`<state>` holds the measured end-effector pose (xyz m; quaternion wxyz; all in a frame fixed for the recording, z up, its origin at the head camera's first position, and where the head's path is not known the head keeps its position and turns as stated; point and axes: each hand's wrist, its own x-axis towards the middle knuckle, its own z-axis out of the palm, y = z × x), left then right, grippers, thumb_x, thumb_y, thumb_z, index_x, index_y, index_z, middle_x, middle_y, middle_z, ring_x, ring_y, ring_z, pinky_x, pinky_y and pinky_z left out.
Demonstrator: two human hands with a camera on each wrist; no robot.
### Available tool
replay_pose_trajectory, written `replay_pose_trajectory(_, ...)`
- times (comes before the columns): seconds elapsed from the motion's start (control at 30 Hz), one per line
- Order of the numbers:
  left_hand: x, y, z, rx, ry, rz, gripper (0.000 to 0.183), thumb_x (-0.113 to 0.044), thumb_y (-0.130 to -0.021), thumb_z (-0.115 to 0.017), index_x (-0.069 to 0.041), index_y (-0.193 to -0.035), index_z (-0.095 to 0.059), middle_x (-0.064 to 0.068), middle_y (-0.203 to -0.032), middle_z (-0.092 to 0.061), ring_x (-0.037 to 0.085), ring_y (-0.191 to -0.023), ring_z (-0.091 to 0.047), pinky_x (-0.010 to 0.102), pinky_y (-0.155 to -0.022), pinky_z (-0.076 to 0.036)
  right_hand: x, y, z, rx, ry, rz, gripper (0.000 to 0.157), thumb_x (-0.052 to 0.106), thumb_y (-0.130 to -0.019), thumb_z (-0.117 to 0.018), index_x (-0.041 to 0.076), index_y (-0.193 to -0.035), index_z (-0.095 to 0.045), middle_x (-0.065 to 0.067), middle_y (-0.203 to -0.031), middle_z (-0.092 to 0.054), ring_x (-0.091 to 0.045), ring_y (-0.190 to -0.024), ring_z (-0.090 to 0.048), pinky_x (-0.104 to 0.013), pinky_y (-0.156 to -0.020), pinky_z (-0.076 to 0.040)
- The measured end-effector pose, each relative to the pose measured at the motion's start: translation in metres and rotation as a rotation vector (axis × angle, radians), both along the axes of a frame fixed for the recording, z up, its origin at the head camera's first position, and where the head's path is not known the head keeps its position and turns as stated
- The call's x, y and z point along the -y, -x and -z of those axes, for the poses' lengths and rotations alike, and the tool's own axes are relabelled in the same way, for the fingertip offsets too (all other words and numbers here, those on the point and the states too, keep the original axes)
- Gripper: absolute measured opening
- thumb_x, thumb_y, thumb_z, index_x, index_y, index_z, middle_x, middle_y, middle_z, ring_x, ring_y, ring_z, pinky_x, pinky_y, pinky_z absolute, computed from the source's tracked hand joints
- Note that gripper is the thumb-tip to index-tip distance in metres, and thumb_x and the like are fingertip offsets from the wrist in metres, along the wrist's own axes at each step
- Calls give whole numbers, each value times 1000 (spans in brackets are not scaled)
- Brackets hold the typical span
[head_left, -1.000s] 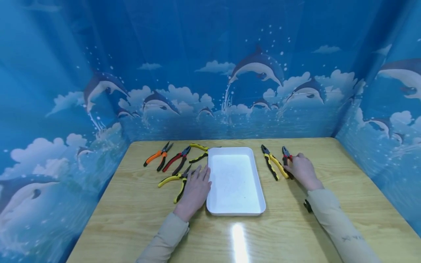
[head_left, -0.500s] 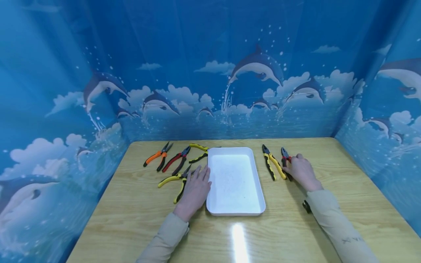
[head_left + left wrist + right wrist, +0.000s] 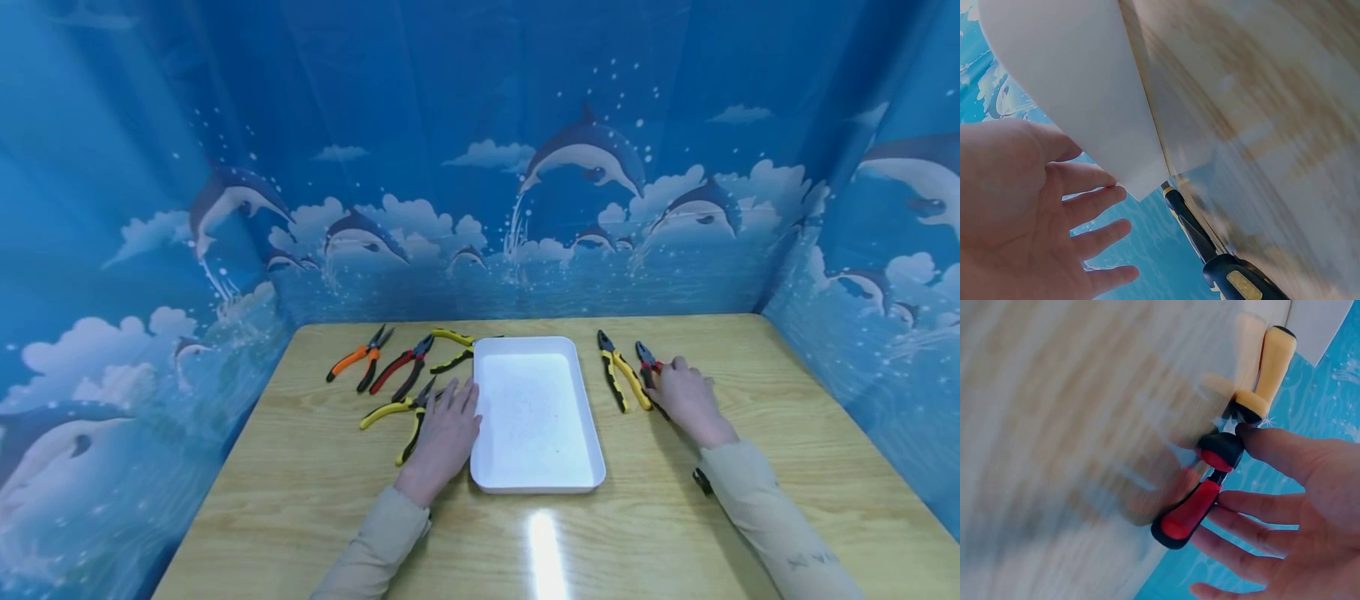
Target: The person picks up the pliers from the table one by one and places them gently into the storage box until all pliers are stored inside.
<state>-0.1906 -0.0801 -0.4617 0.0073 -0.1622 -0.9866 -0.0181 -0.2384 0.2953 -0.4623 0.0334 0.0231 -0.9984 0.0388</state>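
My right hand (image 3: 690,400) holds a pair of pliers (image 3: 647,357) with red and black handles on the table, right of the white tray (image 3: 536,417). In the right wrist view the thumb touches one handle end of these pliers (image 3: 1188,515) and fingers lie by the other. Beside them, on the tray's side, lie yellow-and-black pliers (image 3: 611,358). My left hand (image 3: 446,437) rests with extended fingers at the tray's left edge. Under and beside that hand are yellow-and-black pliers (image 3: 387,410), their jaws partly covered by the fingers.
Farther left on the wooden table (image 3: 300,500) lie orange-handled long-nose pliers (image 3: 348,360) and red-and-black pliers (image 3: 393,367). Another yellow-and-black pair (image 3: 452,335) reaches up to the tray's far left corner. A blue dolphin-print curtain (image 3: 450,167) encloses the table's back and sides.
The jaws of the right-hand red-and-black pliers have swung slightly left and toward the person, with the right hand. The yellow-and-black pliers beside them shifted a little left. The left hand stays still.
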Motion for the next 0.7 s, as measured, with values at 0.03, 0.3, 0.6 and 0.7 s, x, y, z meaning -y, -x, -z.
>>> replay_pose_trajectory(0.03, 0, 0, 0, -1, 2, 0, 57, -33, -108, -49, -7, -157, -36, 10, -164, -32, 36, -152, -26, 61, -120, -24, 0, -1, 0, -5, -10, -2, 43, 22, -93, -75, -18, -96, -61, -32, -94, -54, -41, -68, -59, -56, -61, -53)
replay_pose_trajectory(0.3, 0, 0, 1, -14, -8, 1, 57, -33, -107, -50, -6, -156, -37, 11, -163, -33, 36, -151, -27, 61, -120, -24, -1, -7, 5, -47, -63, -65, 39, 19, -95, -71, -18, -100, -61, -30, -94, -53, -38, -71, -56, -52, -59, -51)
replay_pose_trajectory(0.6, 1, -1, 0, -25, 2, 11, 57, -32, -108, -49, -6, -156, -37, 12, -163, -33, 37, -151, -27, 61, -120, -25, 4, -17, 4, -43, -69, -95, 38, 18, -94, -72, -18, -101, -60, -28, -94, -52, -35, -72, -54, -48, -59, -52)
replay_pose_trajectory(0.7, 1, -1, 1, -34, -3, 17, 56, -32, -108, -50, -5, -156, -37, 12, -163, -34, 37, -150, -28, 61, -120, -25, 4, -21, 3, -59, -71, -115, 38, 16, -93, -73, -18, -99, -59, -27, -92, -51, -33, -70, -52, -44, -55, -51)
